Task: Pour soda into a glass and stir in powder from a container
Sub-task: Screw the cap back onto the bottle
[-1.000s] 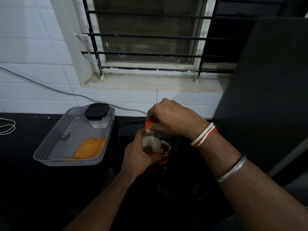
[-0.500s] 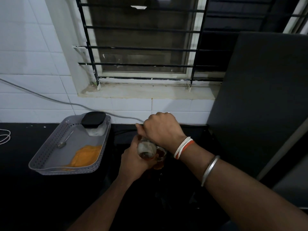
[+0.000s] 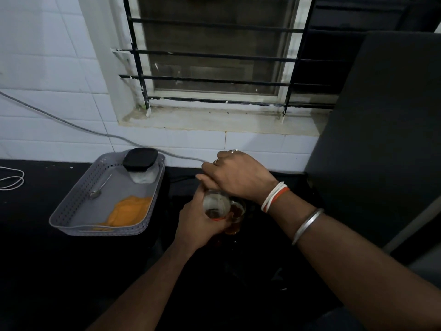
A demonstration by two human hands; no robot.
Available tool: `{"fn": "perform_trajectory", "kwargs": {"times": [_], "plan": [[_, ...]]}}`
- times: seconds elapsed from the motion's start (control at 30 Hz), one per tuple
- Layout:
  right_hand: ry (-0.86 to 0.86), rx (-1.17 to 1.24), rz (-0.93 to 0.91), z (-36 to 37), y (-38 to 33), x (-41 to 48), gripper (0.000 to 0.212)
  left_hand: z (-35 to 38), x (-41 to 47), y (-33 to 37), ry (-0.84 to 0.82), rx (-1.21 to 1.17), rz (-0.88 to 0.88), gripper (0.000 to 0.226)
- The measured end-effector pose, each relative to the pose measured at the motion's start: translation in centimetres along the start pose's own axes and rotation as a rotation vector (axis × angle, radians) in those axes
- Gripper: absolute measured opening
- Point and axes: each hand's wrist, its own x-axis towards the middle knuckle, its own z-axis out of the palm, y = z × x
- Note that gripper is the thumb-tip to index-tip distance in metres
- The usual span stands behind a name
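Black counter (image 3: 47,271), head view: tray (image 3: 152,218) on it holds container (image 3: 142,168), spoon (image 3: 100,187), orange cloth (image 3: 130,211). Right of tray, left hand (image 3: 199,223) clamps bottle (image 3: 216,204); right hand (image 3: 238,175) closes over its top. Glass (image 3: 237,215) stands just behind the bottle, holding soda. Step, likely: recapping. Next: open container, take spoon. No legible writing.

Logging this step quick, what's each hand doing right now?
Left hand: closed around the soda bottle.
Right hand: closed over the bottle's top.
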Motion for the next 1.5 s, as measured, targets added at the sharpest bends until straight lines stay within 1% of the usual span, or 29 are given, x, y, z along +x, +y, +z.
{"fn": "perform_trajectory", "kwargs": {"times": [0.07,0.13,0.2,0.27,0.3,0.37,0.4,0.43,0.53,0.6,0.67,0.7,0.77,0.83,0.9,0.93,1.0,1.07,1.13,1.23,1.3,1.4,1.43,1.5], "plan": [[-0.043,-0.082,0.088,-0.1,-0.6,0.4,0.054,0.0,0.1,-0.1,0.003,-0.009,-0.007,0.095],[-0.076,-0.151,0.218,-0.7,-1.4,0.6,0.061,0.1,0.3,-0.2,-0.019,0.007,-0.008,0.098],[-0.137,-0.134,0.291,-1.0,-2.1,0.7,0.065,0.1,0.2,-0.2,-0.025,0.02,-0.006,0.101],[-0.202,-0.079,0.257,-1.2,-1.9,0.6,0.061,-0.1,0.2,-0.1,-0.014,0.032,-0.005,0.099],[-0.198,-0.038,0.189,-1.4,-1.6,0.5,0.06,-0.1,0.2,-0.2,-0.01,0.04,-0.007,0.096],[-0.137,0.02,0.026,-1.7,-0.8,0.2,0.048,-0.1,0.0,-0.5,0.01,0.047,0.005,0.092],[-0.103,0.04,-0.024,-1.6,-0.6,0.0,0.04,-0.1,0.0,-0.7,0.017,0.044,0.008,0.092],[-0.08,0.049,-0.035,-1.5,-0.4,-0.3,0.034,0.1,0.0,-0.7,0.019,0.04,0.012,0.093],[-0.06,0.04,0.064,-0.7,-1.5,-1.0,0.028,0.2,-0.3,-0.4,0.032,0.017,0.011,0.096],[-0.037,0.014,0.144,-0.1,-2.5,-1.1,0.027,0.1,-0.3,-0.3,0.036,0.011,-0.005,0.089],[0.007,0.059,0.261,0.1,-3.2,-1.1,0.026,-0.1,-0.4,-0.3,0.044,0.014,-0.011,0.086],[0.022,0.12,0.335,0.0,-3.5,-1.3,0.026,-0.1,-0.4,-0.2,0.043,0.019,-0.012,0.088],[-0.012,0.334,0.469,-0.5,-4.2,-1.9,0.03,-0.1,-0.7,-0.1,0.039,0.031,-0.024,0.093],[-0.036,0.572,0.572,-0.4,-5.0,-3.0,0.04,-0.1,-0.8,-0.2,0.057,0.067,-0.048,0.088],[-0.037,0.677,0.641,0.1,-5.8,-4.3,0.048,0.0,-0.8,-0.5,0.077,0.113,-0.045,0.081],[-0.076,0.729,0.679,0.5,-6.2,-5.0,0.05,0.1,-0.9,-0.8,0.069,0.121,-0.04,0.081],[-0.18,0.914,0.76,0.9,-6.9,-6.2,0.054,0.3,-1.6,-2.1,0.022,0.121,-0.087,0.081],[-0.214,1.073,0.828,1.1,-7.4,-7.3,0.063,0.7,-3.1,-3.6,-0.05,0.126,-0.153,0.087],[-0.223,1.063,0.832,0.7,-7.8,-8.0,0.07,1.2,-4.6,-4.8,-0.096,0.167,-0.151,0.086],[-0.197,0.965,0.854,-0.1,-8.1,-9.5,0.073,2.1,-5.7,-4.6,-0.129,0.195,-0.152,0.081],[-0.167,0.985,0.923,-0.6,-8.2,-11.5,0.079,3.1,-6.5,-3.8,-0.161,0.151,-0.12,0.084],[-0.149,1.015,1.044,-0.7,-8.3,-15.1,0.094,5.7,-7.0,-2.6,-0.229,0.04,-0.065,0.08],[-0.13,1.003,1.095,-0.7,-8.3,-16.2,0.097,6.7,-6.8,-2.5,-0.266,0.014,-0.018,0.081],[-0.072,0.966,1.211,-0.5,-7.8,-17.8,0.095,8.5,-5.9,-2.8,-0.366,-0.008,0.071,0.09]]}}
